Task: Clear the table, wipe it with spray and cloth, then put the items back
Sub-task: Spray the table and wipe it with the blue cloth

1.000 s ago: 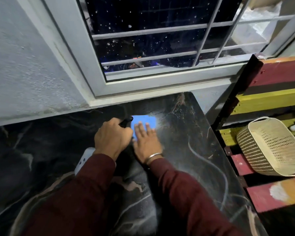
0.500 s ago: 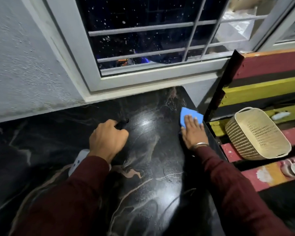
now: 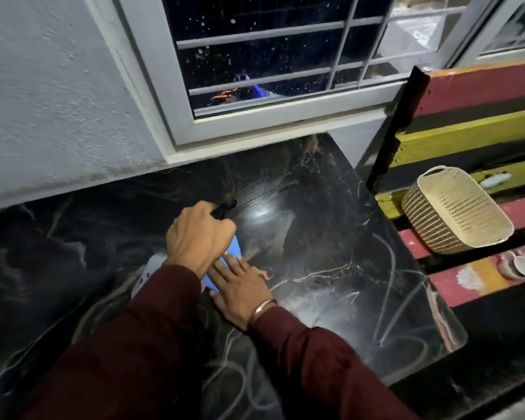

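Note:
The black marble table [image 3: 331, 237] fills the lower view, with a glossy patch near its far middle. My left hand [image 3: 199, 236] grips a spray bottle [image 3: 147, 269]; its black nozzle [image 3: 225, 206] pokes out past my knuckles and its white body shows under my sleeve. My right hand [image 3: 240, 287] lies flat with spread fingers, pressing a blue cloth [image 3: 234, 248] onto the table. Most of the cloth is hidden beneath both hands. The two hands touch each other at the table's middle.
A wall and a barred window [image 3: 270, 71] run along the table's far edge. To the right stands a red, yellow and black slatted bench [image 3: 473, 137] holding a beige perforated basket [image 3: 455, 210] and small white cups [image 3: 522, 265].
My right hand slid the blue cloth from the table's far right edge back left and nearer, to just beside my left hand. The left hand with the bottle stayed put.

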{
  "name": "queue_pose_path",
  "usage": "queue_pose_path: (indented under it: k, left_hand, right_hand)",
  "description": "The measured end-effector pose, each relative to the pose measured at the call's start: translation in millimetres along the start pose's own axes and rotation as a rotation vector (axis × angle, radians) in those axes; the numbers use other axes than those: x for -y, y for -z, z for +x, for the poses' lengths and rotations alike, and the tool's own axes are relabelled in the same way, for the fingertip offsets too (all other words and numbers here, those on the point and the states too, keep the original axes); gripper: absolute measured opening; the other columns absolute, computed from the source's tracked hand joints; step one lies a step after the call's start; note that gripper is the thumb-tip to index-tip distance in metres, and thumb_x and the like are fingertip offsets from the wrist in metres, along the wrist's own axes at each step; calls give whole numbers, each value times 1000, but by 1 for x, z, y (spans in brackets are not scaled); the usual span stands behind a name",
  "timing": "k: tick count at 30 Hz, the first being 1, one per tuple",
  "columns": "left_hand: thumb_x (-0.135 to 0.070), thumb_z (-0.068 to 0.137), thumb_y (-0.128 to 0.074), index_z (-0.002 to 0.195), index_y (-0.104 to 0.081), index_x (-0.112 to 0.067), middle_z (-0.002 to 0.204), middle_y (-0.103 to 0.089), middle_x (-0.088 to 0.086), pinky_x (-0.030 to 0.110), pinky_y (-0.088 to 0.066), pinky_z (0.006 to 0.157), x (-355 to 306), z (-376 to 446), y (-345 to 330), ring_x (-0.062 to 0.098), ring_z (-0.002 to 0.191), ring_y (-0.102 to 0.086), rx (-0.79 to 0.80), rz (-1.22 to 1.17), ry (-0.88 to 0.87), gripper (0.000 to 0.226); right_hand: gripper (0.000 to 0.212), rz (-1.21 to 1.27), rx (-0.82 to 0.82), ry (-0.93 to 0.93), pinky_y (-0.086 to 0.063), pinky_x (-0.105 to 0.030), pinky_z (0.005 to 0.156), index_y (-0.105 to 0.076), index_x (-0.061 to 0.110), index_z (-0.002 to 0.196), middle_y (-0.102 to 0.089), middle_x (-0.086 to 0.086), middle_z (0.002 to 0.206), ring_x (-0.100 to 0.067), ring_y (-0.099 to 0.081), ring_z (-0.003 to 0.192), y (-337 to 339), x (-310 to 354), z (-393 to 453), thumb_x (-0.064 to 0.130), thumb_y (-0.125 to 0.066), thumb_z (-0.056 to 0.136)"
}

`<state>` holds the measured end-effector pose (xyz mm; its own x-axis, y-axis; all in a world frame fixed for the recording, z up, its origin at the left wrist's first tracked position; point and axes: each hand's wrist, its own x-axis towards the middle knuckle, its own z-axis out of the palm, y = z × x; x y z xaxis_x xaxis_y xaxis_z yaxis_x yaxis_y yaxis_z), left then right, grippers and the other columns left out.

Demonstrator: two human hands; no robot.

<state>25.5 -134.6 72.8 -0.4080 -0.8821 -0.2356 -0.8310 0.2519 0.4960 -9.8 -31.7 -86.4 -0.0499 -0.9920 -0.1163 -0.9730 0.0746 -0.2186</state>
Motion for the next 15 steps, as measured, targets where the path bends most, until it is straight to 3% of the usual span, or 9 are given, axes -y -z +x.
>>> queue_pose_path:
  k: [1, 3, 6, 10, 12, 15]
  left_hand:
    - [-23, 76, -55, 93, -72, -14, 100, -71, 18, 39, -48, 82, 3, -2, 2, 43, 98, -62, 4, -1, 3, 25]
    - [-24, 78, -56, 102, -72, -15, 105, -70, 17, 40, -49, 86, 9, -4, 5, 42, 101, -62, 10, 2, 22, 30]
    - [-25, 77, -56, 104, -71, -18, 103, -70, 14, 40, -51, 85, 23, -9, 8, 40, 100, -62, 8, 10, 27, 32]
    - [-25, 75, -54, 92, -69, -16, 94, -70, 12, 42, -52, 84, 31, -13, 14, 40, 93, -62, 16, 7, 20, 25]
    - [-25, 75, -55, 90, -68, -16, 91, -69, 12, 41, -52, 82, 30, -12, 14, 40, 90, -62, 27, 15, 12, 22]
    - [-22, 75, -55, 85, -66, -16, 89, -69, 12, 39, -50, 77, 24, -13, 6, 39, 87, -61, 61, 37, -16, 16]
  right_hand:
    - [59, -45, -1, 29, -29, -42, 112, -38, 19, 143, -43, 0, 148, -25, -37, 137, 2, -14, -13, 43, -37, 90]
    - [59, -92, -19, -86, -32, -43, 110, -38, 17, 144, -44, -1, 147, -24, -42, 134, 11, -59, -29, 40, -32, 91]
    - [65, -89, -57, -526, -28, -49, 110, -34, 11, 147, -37, -10, 151, -31, -38, 136, 27, -147, -52, 40, -16, 92]
    - [57, 59, -158, -964, -19, -51, 114, -23, 6, 149, -21, -14, 157, -35, -19, 143, 39, -184, -91, 33, -26, 100]
    - [62, 70, -218, -1016, -22, -53, 112, -28, 2, 147, -27, -19, 154, -40, -24, 140, 31, -146, -91, 36, -20, 96]
    - [67, 65, -192, -793, -25, -52, 113, -31, 3, 146, -33, -17, 151, -40, -29, 139, 6, -58, -64, 41, -15, 93]
